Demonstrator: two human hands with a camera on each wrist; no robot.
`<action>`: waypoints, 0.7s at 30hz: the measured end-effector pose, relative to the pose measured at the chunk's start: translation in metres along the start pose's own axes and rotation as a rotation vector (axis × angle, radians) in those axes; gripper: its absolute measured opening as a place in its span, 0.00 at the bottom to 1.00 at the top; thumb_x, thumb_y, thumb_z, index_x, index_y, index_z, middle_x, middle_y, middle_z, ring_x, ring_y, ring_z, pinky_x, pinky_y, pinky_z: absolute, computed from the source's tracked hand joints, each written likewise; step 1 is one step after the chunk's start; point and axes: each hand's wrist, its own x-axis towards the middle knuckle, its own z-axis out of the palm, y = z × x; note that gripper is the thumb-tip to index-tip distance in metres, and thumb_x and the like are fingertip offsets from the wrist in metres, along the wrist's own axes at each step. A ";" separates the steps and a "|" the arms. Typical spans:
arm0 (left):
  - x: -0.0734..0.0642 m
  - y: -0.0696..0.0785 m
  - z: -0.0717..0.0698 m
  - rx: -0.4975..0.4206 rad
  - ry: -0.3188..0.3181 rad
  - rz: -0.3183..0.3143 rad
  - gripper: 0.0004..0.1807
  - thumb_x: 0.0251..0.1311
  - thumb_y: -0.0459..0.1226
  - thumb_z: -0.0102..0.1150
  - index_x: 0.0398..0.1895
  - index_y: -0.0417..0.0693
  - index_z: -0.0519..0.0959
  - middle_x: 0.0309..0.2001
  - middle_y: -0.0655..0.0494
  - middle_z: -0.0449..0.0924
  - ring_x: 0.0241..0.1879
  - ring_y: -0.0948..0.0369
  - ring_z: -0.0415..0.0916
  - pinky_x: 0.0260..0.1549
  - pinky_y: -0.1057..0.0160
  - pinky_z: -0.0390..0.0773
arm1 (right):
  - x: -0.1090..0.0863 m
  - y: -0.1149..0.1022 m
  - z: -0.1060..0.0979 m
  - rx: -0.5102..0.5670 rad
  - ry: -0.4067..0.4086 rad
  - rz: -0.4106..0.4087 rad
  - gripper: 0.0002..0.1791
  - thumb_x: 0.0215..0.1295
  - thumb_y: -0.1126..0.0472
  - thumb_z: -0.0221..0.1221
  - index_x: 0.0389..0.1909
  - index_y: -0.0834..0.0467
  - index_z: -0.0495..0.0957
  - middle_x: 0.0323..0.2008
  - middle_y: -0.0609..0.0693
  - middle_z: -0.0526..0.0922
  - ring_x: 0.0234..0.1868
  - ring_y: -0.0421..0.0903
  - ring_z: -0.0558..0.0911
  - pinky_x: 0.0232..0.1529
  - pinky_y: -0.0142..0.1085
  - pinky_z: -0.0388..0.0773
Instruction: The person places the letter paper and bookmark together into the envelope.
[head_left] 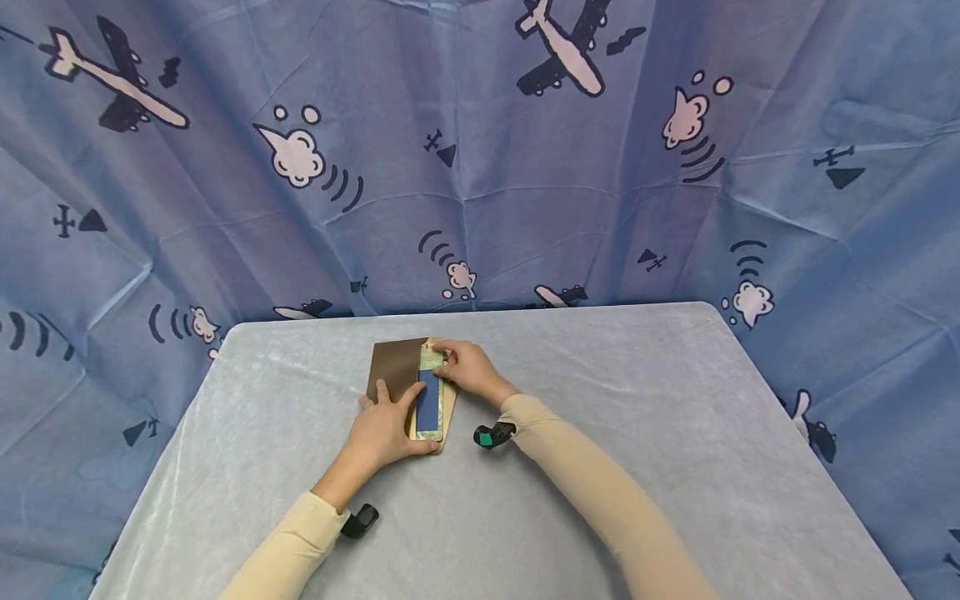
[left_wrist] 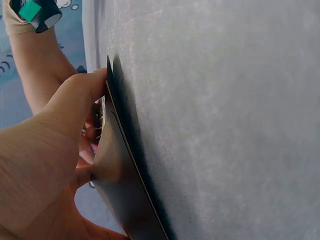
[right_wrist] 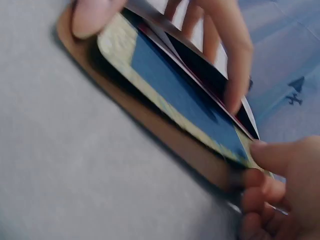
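Note:
A thin booklet with a dark brown cover lies partly open on the table, tan inner side showing. Along its opening lies a yellow-green patterned card with a blue panel. My left hand holds the booklet from the left, fingers spread over the cover and thumb at the near corner. In the left wrist view the cover stands tilted under that hand. At the far end, my right hand pinches the card's end between thumb and curled fingers. Dark and white layers show behind the card.
The booklet is on a pale grey cloth-covered table. A blue curtain printed with planes and clouds hangs behind the table's far edge. Small black wrist cameras sit by both cuffs, one with a green patch.

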 end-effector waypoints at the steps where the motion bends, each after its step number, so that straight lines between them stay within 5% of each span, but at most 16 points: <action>1: 0.000 0.000 0.000 0.000 -0.001 0.000 0.60 0.36 0.70 0.71 0.75 0.61 0.61 0.69 0.15 0.51 0.60 0.15 0.59 0.40 0.35 0.80 | 0.000 0.002 -0.002 0.007 0.032 0.008 0.22 0.64 0.60 0.65 0.60 0.56 0.79 0.18 0.45 0.72 0.18 0.38 0.68 0.23 0.28 0.64; 8: 0.000 0.002 -0.001 -0.006 -0.010 -0.014 0.60 0.36 0.69 0.72 0.75 0.62 0.60 0.70 0.15 0.50 0.60 0.15 0.59 0.41 0.35 0.80 | 0.001 0.011 -0.011 -0.065 0.157 0.072 0.13 0.66 0.63 0.62 0.51 0.56 0.83 0.26 0.50 0.79 0.27 0.42 0.73 0.32 0.32 0.68; 21: -0.001 0.001 0.000 -0.002 0.003 -0.002 0.59 0.36 0.69 0.71 0.75 0.61 0.61 0.69 0.15 0.52 0.60 0.15 0.59 0.39 0.36 0.80 | 0.001 0.018 -0.017 -0.077 0.046 0.045 0.03 0.63 0.63 0.64 0.32 0.57 0.86 0.25 0.49 0.83 0.26 0.39 0.74 0.30 0.29 0.68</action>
